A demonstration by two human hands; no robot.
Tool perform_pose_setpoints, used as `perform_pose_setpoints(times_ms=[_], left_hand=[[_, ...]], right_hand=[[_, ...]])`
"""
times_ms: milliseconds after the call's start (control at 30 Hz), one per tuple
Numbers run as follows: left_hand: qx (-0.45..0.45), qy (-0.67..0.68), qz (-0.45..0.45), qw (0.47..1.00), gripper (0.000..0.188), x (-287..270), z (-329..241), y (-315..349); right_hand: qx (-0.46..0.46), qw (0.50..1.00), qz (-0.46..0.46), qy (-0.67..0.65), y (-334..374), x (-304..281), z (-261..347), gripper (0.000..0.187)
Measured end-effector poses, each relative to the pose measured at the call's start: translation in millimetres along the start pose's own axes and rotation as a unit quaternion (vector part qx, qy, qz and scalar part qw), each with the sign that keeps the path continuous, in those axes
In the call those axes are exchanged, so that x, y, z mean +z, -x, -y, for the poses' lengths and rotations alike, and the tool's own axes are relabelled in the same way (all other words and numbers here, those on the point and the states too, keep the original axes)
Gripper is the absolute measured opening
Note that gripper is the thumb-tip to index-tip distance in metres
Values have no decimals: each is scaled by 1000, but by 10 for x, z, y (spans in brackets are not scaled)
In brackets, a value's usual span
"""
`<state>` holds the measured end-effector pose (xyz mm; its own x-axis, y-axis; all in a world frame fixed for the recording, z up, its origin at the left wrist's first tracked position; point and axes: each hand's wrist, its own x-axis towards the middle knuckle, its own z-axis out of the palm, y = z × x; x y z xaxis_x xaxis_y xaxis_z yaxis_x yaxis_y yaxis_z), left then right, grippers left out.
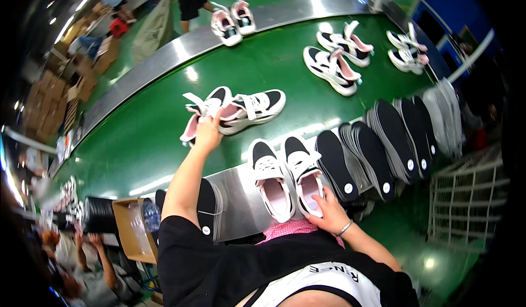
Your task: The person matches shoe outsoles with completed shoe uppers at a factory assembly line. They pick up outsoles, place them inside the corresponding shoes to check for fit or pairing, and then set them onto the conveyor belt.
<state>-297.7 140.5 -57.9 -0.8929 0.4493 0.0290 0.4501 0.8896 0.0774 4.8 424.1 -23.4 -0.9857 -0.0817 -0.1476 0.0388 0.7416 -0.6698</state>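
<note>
On the green conveyor belt, my left hand (208, 133) grips the heel end of a white and black sneaker (215, 100) with pink lining. Its mate (257, 107) lies on its side just to the right, touching it. Close to my body, a second pair rests on the metal ledge, toes pointing away: a left sneaker (268, 170) and a right sneaker (302, 162). My right hand (330, 213) is closed around the heel of that right sneaker, thumb at its opening. Part of each hand's fingers is hidden by the shoes.
Stacks of black insoles (378, 159) line the ledge at right, with more insoles (207, 208) at left beside a cardboard box (131, 230). More sneaker pairs (331, 69) sit farther along the belt. A white wire basket (466, 203) stands at right. Other people are beyond the belt and at lower left.
</note>
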Motion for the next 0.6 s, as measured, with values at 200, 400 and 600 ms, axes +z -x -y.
perform_pose_setpoints(times_ms=[200, 400, 600], left_hand=[[62, -11, -24, 998, 29, 21, 131, -131], [-43, -48, -141, 988, 17, -46, 160, 551], [-45, 42, -22, 998, 41, 41, 620, 352]], right_hand=[[85, 996, -17, 15, -50, 98, 103, 47], [89, 996, -6, 17, -178, 130, 148, 44], [57, 998, -7, 37, -62, 260, 121, 47]])
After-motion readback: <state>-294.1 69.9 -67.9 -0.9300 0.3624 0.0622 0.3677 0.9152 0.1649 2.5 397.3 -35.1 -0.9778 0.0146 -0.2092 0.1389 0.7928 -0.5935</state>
